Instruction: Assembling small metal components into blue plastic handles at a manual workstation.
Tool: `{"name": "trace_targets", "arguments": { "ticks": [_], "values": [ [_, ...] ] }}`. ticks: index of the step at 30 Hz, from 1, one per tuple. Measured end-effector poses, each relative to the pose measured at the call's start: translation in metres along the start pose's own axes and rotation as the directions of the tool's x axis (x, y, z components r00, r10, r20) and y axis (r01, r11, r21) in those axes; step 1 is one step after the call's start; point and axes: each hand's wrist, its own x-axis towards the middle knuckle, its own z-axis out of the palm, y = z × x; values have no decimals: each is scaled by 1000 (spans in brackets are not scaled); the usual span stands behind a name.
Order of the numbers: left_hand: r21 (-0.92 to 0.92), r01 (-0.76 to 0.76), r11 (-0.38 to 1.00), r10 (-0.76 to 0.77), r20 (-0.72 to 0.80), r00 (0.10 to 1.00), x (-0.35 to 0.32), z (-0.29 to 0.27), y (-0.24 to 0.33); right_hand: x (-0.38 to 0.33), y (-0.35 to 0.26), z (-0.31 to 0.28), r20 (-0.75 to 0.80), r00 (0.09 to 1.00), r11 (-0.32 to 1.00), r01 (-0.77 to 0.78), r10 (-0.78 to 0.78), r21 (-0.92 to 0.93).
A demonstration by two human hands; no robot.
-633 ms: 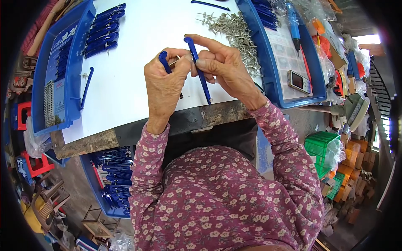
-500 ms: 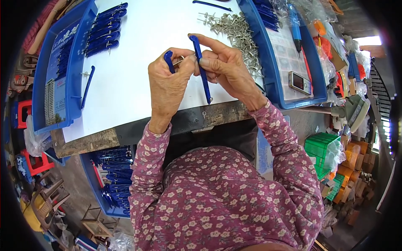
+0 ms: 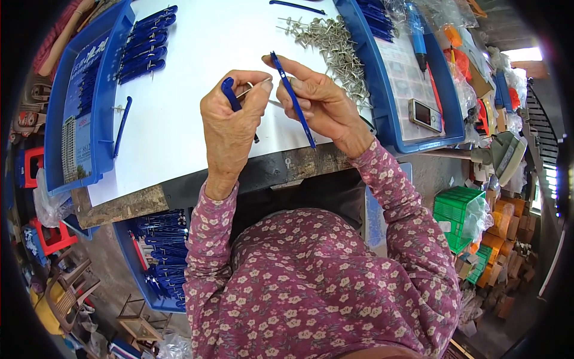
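Between right hand [image 3: 323, 102] fingers: blue strip [image 3: 293, 99].

small assembly workshop: parts trays [image 3: 95, 119], metal pins [image 3: 335, 42]

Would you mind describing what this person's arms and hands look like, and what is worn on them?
Both arms are covered to the wrist by long sleeves of mauve-pink fabric printed with small pale flowers. The left hand and right hand are bare: no gloves, and no rings, watch or bracelet can be made out. The sleeve cuffs sit snug at the wrists.
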Motion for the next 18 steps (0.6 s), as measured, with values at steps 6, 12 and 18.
{"name": "trace_targets", "arguments": {
  "ticks": [6, 12, 18],
  "values": [
    [-83, 63, 995, -58, 63, 996, -2, 0, 1, -2, 1, 2, -73, 997, 989, 1, -12, -148],
    [-161, 144, 976, -132, 85, 988, -4, -1, -1, -1, 2, 3, -129, 992, 984, -33, 9, -178],
    [-221, 149, 964, -131, 94, 987, -2, -5, -8, 2, 6, 2, -187, 982, 988, -67, 40, -136]
  ]
}}
